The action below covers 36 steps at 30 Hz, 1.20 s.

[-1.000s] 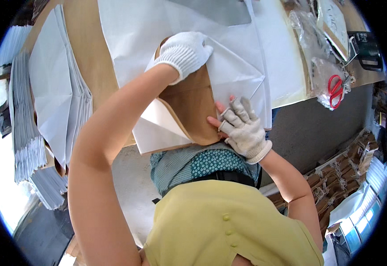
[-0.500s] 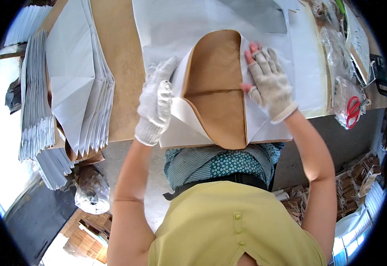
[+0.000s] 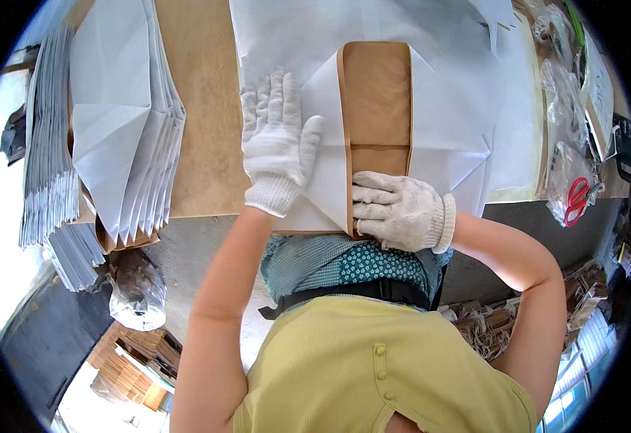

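In front of me on the table lies a large white paper bag (image 3: 442,123), its near end folded out so that a strip of brown inner lining (image 3: 380,94) shows between two white flaps. My left hand (image 3: 278,137), in a white knit glove, rests flat with fingers stretched on the bag's left side, beside the left flap. My right hand (image 3: 401,211), in a worn glove with some fingertips cut off, lies flat across the near end of the brown strip, fingers pointing left. Neither hand grips anything.
To the left stand fanned white paper bags (image 3: 113,123) with folded ends and a tall stack of folded paper (image 3: 47,151). Red-handled scissors (image 3: 577,200) and clear plastic bags (image 3: 557,94) lie at the right edge. A clear plastic bag (image 3: 138,296) hangs below the table's left.
The rounded brown opening has been flattened into a narrow straight strip. My right hand has moved from the right flap down onto its near end; my left hand has spread flat.
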Available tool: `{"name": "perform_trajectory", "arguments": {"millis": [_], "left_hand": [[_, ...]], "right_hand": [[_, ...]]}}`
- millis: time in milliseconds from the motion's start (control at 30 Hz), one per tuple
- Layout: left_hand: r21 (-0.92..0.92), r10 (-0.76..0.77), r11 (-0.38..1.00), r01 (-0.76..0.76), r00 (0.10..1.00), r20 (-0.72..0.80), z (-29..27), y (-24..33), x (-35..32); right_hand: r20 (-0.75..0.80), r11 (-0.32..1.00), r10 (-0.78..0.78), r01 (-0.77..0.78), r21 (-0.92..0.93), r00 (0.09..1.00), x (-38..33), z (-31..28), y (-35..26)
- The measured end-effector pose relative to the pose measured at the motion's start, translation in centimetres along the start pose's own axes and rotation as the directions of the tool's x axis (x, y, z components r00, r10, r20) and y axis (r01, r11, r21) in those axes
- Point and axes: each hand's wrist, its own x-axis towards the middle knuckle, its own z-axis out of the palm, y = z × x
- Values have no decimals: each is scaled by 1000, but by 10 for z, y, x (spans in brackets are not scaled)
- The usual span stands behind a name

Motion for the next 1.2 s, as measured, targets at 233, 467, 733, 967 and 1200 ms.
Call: {"name": "perform_trajectory", "arguments": {"millis": [233, 467, 733, 967, 1200], "left_hand": [[-42, 127, 991, -126, 992, 19, 5, 45, 43], [-77, 238, 966, -246, 966, -98, 11, 43, 63], [-91, 201, 976, -199, 979, 15, -24, 17, -11], [-36, 149, 989, -147, 987, 67, -18, -3, -48], [-81, 97, 992, -93, 995, 39, -18, 5, -42]], "right_hand": [[15, 1000, -24, 24, -4, 1000, 4, -3, 0], [-533, 822, 267, -478, -309, 803, 13, -38, 46], [-827, 246, 561, -949, 199, -28, -27, -115, 134], [-626, 251, 777, -883, 397, -61, -92, -158, 110], [-725, 139, 686, -989, 58, 53, -4, -123, 98]]}}
